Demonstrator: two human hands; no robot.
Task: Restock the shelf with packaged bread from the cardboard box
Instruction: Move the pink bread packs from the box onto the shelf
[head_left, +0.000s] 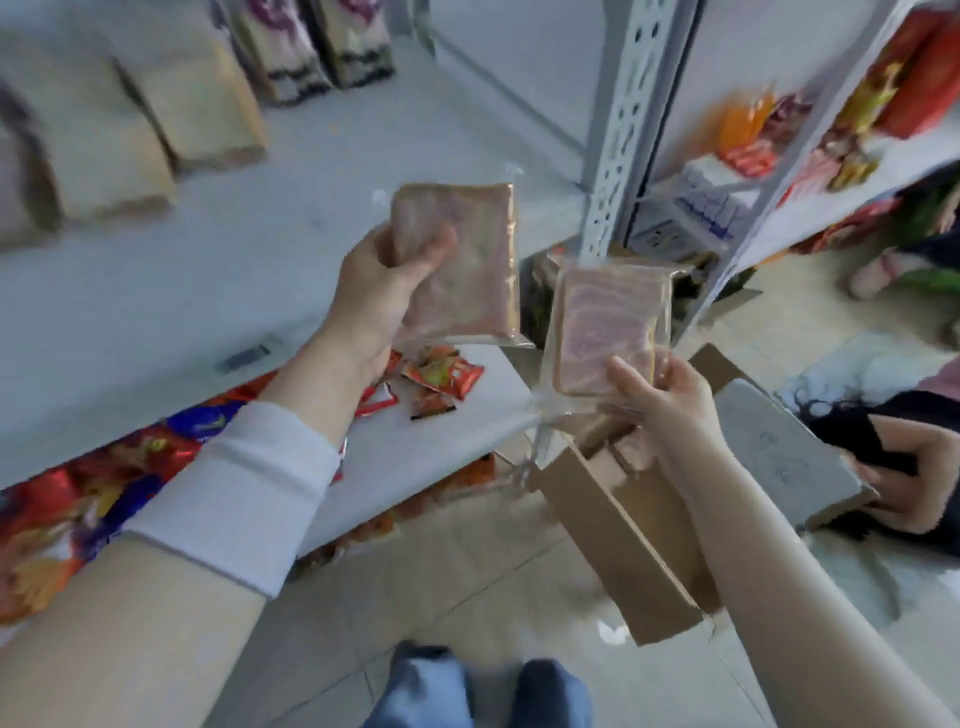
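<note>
My left hand (382, 291) grips a clear-wrapped packet of sliced bread (470, 270), held up in front of the white shelf (208, 280). My right hand (660, 400) holds a second packet of bread (608, 332) by its lower edge, just right of the first. Below my right forearm the open cardboard box (613, 540) stands on the floor with its flaps up; its contents are mostly hidden. Several bread packages (156, 119) lie on the shelf at the upper left.
Red and blue snack packets (441, 376) lie on the lower shelf. A perforated grey upright (623, 124) divides this shelf from another one at the right with colourful goods. Another person's hand (906, 483) holds a grey flap at the right. My feet show at the bottom.
</note>
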